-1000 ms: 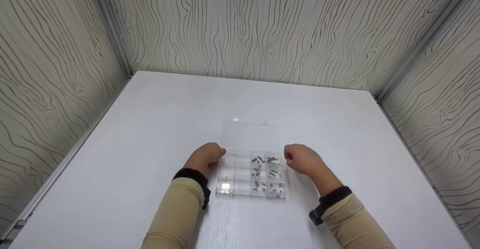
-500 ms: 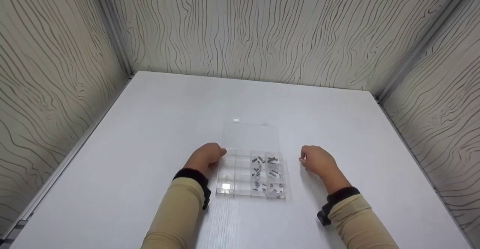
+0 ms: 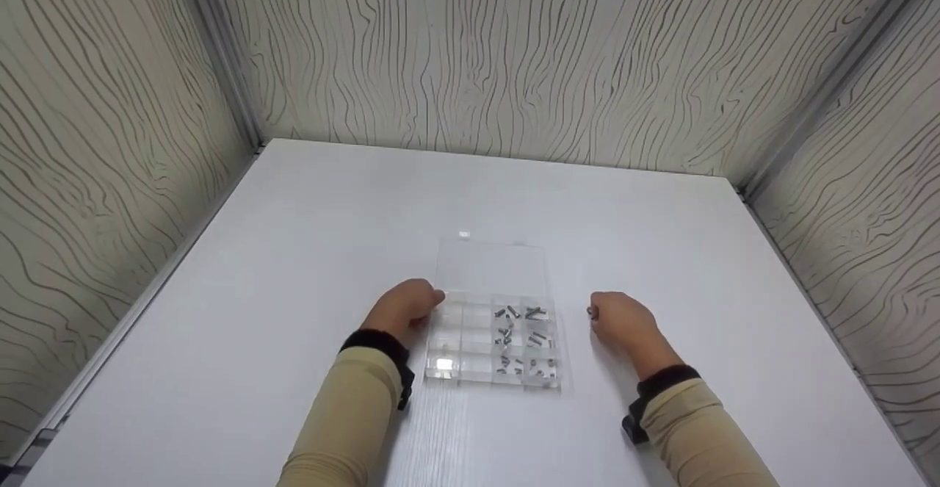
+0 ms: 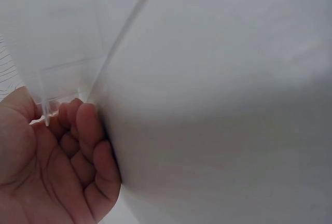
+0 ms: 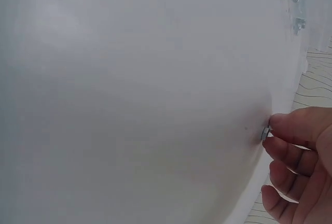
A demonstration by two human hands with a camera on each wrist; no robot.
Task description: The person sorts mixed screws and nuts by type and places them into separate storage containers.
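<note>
A: We've got a clear plastic box [image 3: 490, 340] sitting open on the white table [image 3: 294, 252], lid [image 3: 490, 267] lying flat behind it. Small metal screws [image 3: 523, 336] fill the compartments in its right half; the left ones look bare apart from a glare spot.

B: Left hand [image 3: 402, 309]?

A: Pressed against the box's far left corner. In our left wrist view the curled fingers [image 4: 85, 130] and thumb pinch that clear corner [image 4: 46, 105]. So it's grasping the box.

B: Right hand [image 3: 623, 319]?

A: Resting on the table just to the right of the box, not touching it. Fingers are curled under. In our right wrist view a small metal piece [image 5: 265, 131] sits pinched at the fingertips [image 5: 290, 125], against the table surface. Looks like a nut or screw head; too small to say which.

B: Anything else?

A: Wood-grain walls [image 3: 514, 53] on three sides. Tan sleeves [image 3: 345, 413], dark wrist straps [image 3: 371, 344].
</note>
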